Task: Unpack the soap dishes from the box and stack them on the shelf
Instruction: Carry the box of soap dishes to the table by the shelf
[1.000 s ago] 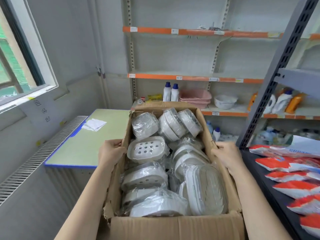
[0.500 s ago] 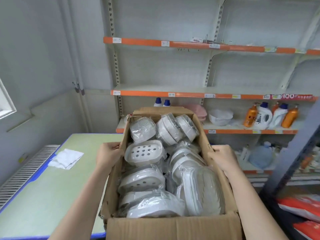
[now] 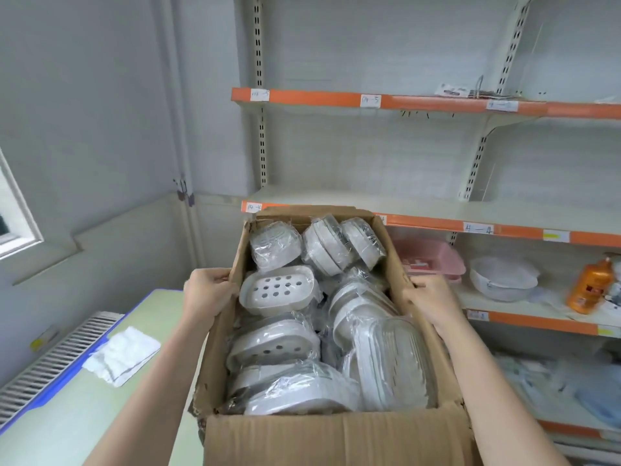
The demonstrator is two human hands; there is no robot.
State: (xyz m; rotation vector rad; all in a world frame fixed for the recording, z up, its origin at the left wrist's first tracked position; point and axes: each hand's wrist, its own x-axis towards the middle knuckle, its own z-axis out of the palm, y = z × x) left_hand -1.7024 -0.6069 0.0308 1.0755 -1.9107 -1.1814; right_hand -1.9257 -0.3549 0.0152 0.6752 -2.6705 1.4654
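Note:
An open cardboard box (image 3: pixel 336 438) fills the middle of the view, held up in front of me. It is packed with several white soap dishes (image 3: pixel 277 292) wrapped in clear plastic, some flat and some on edge. My left hand (image 3: pixel 208 294) grips the box's left wall near its top rim. My right hand (image 3: pixel 428 299) grips the right wall. Behind the box stands a white wall shelf (image 3: pixel 437 208) with orange edge strips, its middle board bare.
A pink basin (image 3: pixel 433 260), a white bowl (image 3: pixel 502 277) and an orange bottle (image 3: pixel 589 285) stand on the lower shelf at right. To the left lies a green table (image 3: pixel 67 415) with a white cloth (image 3: pixel 122 354), beside a radiator (image 3: pixel 57 354).
The view has turned right and moved closer to the wall shelf, with the box carried along in both hands. The dark rack at the right has left the view.

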